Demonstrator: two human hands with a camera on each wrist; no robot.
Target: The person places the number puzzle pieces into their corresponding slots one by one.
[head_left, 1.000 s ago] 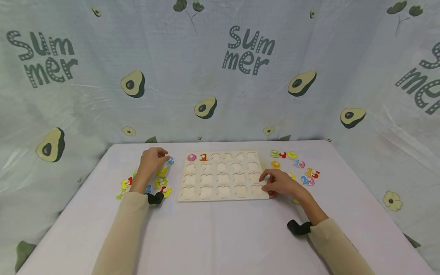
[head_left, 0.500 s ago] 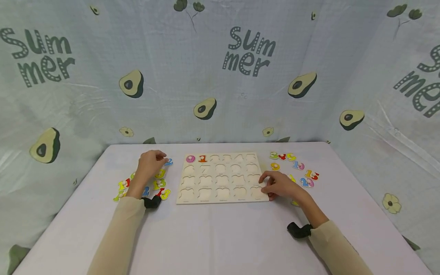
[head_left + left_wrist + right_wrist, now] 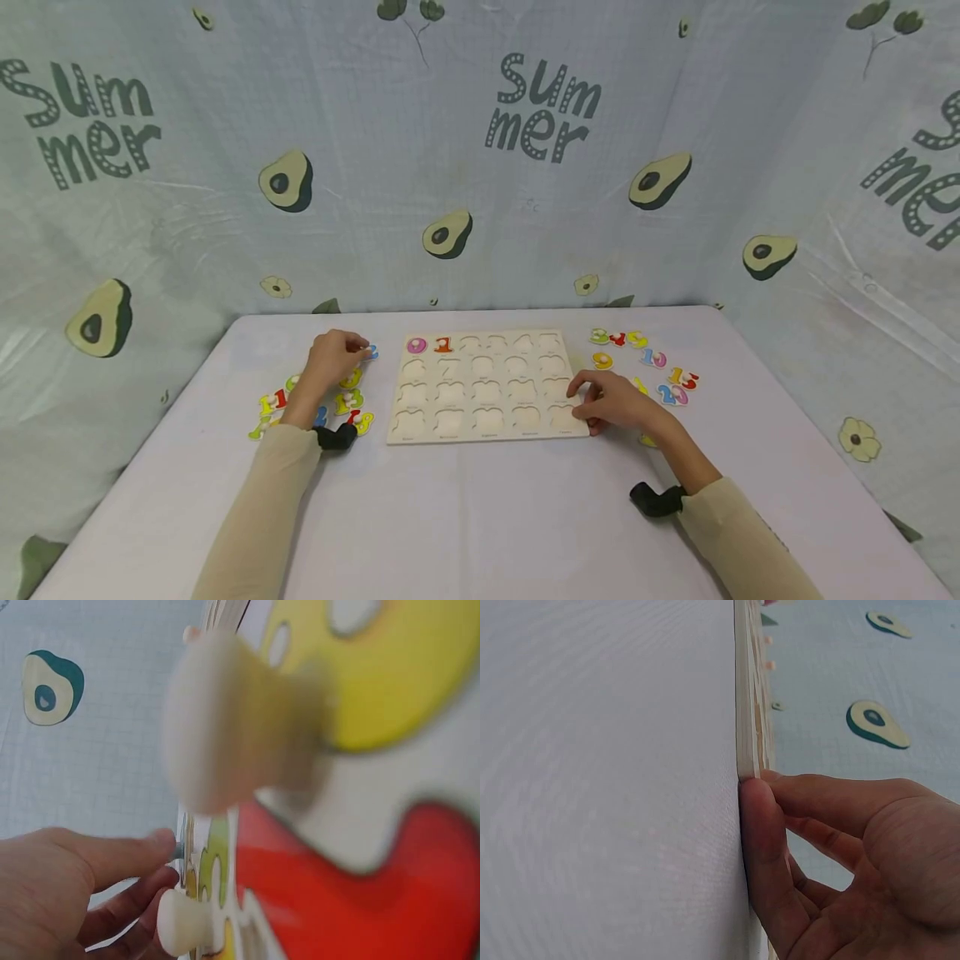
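In the head view a pale wooden number-puzzle board (image 3: 465, 440) lies mid-table, a pink 0 (image 3: 417, 345) and a red 1 (image 3: 444, 344) set at the start of its top row. Left of it, my left hand (image 3: 332, 360) pinches the blue number 2 puzzle piece (image 3: 372, 352), partly hidden by the fingertips. The left wrist view shows thumb and fingers closing on a small bluish knob (image 3: 178, 851). My right hand (image 3: 611, 398) grips the board's near right corner. In the right wrist view the thumb (image 3: 761, 817) presses against the board's edge (image 3: 745, 712).
Several knobbed number pieces lie left of the board, including a red-and-yellow 18 (image 3: 362, 422) and a yellow-green 13 (image 3: 348, 402). More are scattered at right, among them a 15 (image 3: 683, 377), a 20 (image 3: 672, 395) and a 10 (image 3: 653, 357). A printed cloth (image 3: 480, 275) hangs behind the table.
The left hand has lowered slightly onto the blue 2, whose visible part has shrunk under the fingertips. The right hand stays at the board's corner.
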